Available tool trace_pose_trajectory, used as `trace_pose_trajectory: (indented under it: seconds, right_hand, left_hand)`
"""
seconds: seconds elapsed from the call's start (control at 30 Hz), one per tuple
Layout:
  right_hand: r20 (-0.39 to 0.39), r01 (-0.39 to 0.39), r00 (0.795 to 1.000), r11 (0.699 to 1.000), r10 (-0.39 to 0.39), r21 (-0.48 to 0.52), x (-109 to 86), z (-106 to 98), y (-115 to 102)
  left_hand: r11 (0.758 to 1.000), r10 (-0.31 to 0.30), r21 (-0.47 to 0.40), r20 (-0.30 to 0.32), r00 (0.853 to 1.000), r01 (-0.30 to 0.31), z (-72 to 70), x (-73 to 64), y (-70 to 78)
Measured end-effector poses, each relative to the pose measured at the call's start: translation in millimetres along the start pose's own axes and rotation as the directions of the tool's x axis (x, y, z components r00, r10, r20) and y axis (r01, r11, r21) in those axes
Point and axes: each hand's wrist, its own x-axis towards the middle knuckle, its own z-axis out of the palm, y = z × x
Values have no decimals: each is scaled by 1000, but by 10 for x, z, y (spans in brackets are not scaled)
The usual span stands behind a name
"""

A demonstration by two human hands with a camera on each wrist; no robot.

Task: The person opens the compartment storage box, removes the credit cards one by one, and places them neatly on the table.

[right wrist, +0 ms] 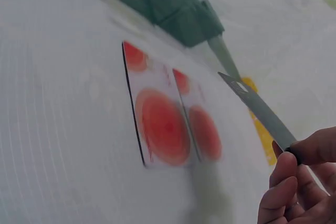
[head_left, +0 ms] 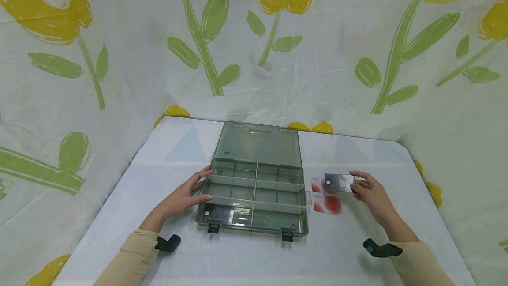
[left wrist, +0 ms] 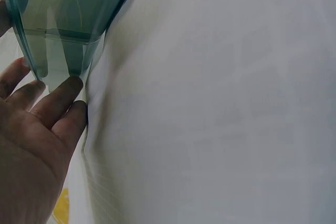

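My right hand [head_left: 369,193] pinches a dark VIP card [head_left: 338,182] by its right end, just above the table. In the right wrist view the card [right wrist: 262,113] is seen nearly edge-on, between thumb and fingers. Below it, two white cards with red circles lie side by side, a nearer card [head_left: 331,204] and a farther card [head_left: 316,184] partly covered by the dark one. The fairly straight fingers of my left hand [head_left: 180,200] rest against the left side of a see-through grey-green compartment box [head_left: 278,194]. Another dark VIP card [head_left: 216,213] lies in the box's front left compartment.
The box's lid [head_left: 258,142] lies opened back toward the far edge of the white table [head_left: 254,259]. Two black latches stick out at the box's front, a left latch [head_left: 213,227] and a right latch [head_left: 287,235]. A flower-patterned curtain [head_left: 317,65] surrounds the table.
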Motion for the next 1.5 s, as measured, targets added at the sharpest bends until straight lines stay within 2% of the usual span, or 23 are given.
trace_pose_trajectory:
  seconds: [0.27,0.43,0.57,0.73,1.0,1.5]
  right_hand:
    - [-52,-65,997,997,64,-30,53,-97,181]
    - [-51,-106,993,992,103,-65,85,-148,265]
    - [-48,-101,994,990,96,-94,101,-212,302]
    - [-47,-91,995,992,87,-83,99,-256,323]
    - [-86,-161,985,977,150,-139,146,-224,379]
    - [-149,-96,988,927,44,-362,187,-154,437]
  left_hand:
    - [1000,1,0,2,1000,-1,-4,-13,-1]
    - [1000,3,-5,3,1000,-3,0,-4,-15]
    - [1000,4,0,-1,1000,-4,1,-3,-14]
    - [1000,5,10,-3,1000,-5,0,-4,-11]
    - [1000,8,2,0,1000,-8,4,7,-27]
    - [1000,4,3,-1,1000,-4,0,-5,-16]
